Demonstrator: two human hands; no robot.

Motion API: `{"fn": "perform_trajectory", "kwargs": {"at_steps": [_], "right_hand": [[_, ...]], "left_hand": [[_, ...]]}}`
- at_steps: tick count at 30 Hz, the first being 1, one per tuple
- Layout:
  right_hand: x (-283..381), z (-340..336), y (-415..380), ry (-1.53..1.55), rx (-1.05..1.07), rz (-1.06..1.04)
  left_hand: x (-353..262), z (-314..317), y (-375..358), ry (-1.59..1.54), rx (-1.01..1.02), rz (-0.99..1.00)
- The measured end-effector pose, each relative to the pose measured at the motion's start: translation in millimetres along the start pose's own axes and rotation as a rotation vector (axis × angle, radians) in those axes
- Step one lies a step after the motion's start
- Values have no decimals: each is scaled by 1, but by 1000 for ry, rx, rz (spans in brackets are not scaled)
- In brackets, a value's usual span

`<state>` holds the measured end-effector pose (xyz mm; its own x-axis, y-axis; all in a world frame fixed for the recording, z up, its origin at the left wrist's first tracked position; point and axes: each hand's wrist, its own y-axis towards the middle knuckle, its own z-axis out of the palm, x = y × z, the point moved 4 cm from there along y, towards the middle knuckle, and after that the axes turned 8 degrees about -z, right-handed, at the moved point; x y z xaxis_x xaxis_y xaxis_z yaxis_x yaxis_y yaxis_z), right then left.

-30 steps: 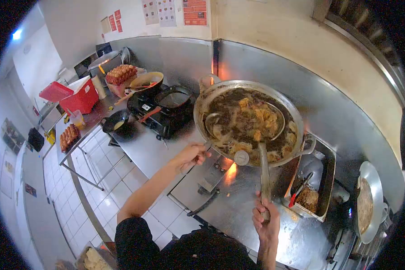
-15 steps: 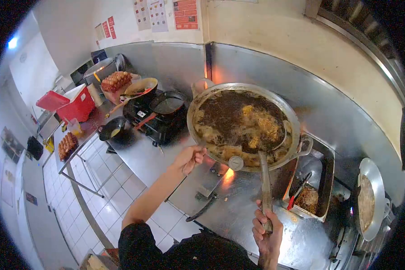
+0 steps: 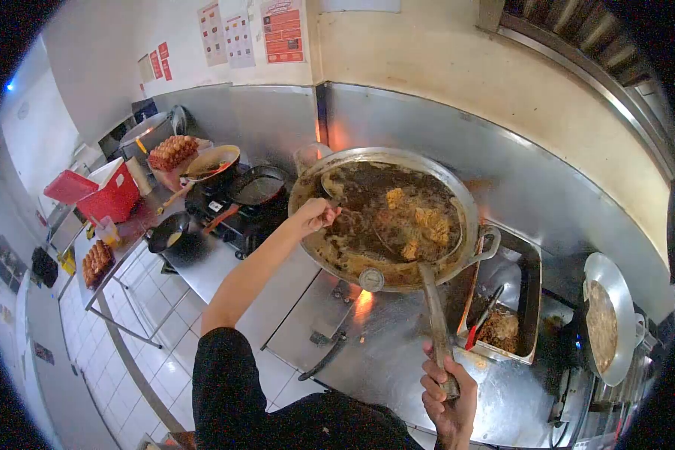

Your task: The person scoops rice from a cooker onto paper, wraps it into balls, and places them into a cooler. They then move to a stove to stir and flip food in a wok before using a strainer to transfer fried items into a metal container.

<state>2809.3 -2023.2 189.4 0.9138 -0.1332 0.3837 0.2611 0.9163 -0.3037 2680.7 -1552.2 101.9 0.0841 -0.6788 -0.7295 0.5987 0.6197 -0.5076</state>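
Observation:
My right hand (image 3: 450, 397) is wrapped round the long metal handle (image 3: 435, 311) of a skimmer, whose round head dips into dark bubbling oil in a large two-handled pan (image 3: 469, 206). Golden fried pieces (image 3: 431, 225) lie in the oil at the skimmer's head. Over the pan's left side is my left hand (image 3: 316, 217), its fingers closed; what they hold, if anything, is too small to tell. A round dial (image 3: 371, 280) sits at the pan's near rim.
Right of the pan stands a metal tray (image 3: 534, 300) with brown bits and red-handled tongs (image 3: 485, 319). A wide wok (image 3: 607, 274) is farther right. To the left are a black stove with pans (image 3: 259, 185), egg trays (image 3: 172, 152) and a red cooler (image 3: 109, 196). Flame glows under the pan.
My left hand has moved forward from the pan's near edge to over the oil. The view has shifted a little, and the skimmer remains in my right hand.

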Motion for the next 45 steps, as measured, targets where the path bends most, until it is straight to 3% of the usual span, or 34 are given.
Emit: {"fn": "perform_trajectory", "kwargs": {"at_steps": [9, 11, 14, 15, 17, 21, 23, 25, 27, 31, 33, 35, 37, 45], "right_hand": [[2, 3, -3, 112, -25, 12], [1, 0, 0, 126, -20, 9], [-2, -7, 9, -46, 26, 44], [-2, -11, 14, -28, 6, 26], [-4, -13, 22, -55, 62, 77], [14, -40, 50, 102, 131, 93], [32, -48, 59, 30, 89, 37], [50, -53, 68, 93, 230, 119], [68, -60, 79, -34, 214, 178], [130, -78, 92, -587, 146, 8], [165, -67, 87, -924, -36, -101], [201, -70, 96, -1154, 100, -140], [215, -51, 97, -1142, -73, -224], [269, 3, 137, -1194, 0, -235]], "left_hand": [[-16, 51, 55, 168, 75, 101], [-14, 49, 94, 17, 177, 39], [-14, 94, 55, 33, 50, 116], [-15, 91, 74, -138, 138, -10], [-14, 100, 63, -2, 175, 56], [-14, 91, 40, 45, 159, 77], [-15, 76, 28, 97, 158, 104], [-14, 63, 5, 109, 131, 76], [-14, 50, -24, 119, 104, 46], [-18, 31, -102, 322, 126, 69], [-23, 27, -143, 419, 118, 79], [-28, 22, -177, 626, 124, 4], [-27, 8, -195, 674, 110, -21], [-23, 31, -217, 999, 57, -158]]}}
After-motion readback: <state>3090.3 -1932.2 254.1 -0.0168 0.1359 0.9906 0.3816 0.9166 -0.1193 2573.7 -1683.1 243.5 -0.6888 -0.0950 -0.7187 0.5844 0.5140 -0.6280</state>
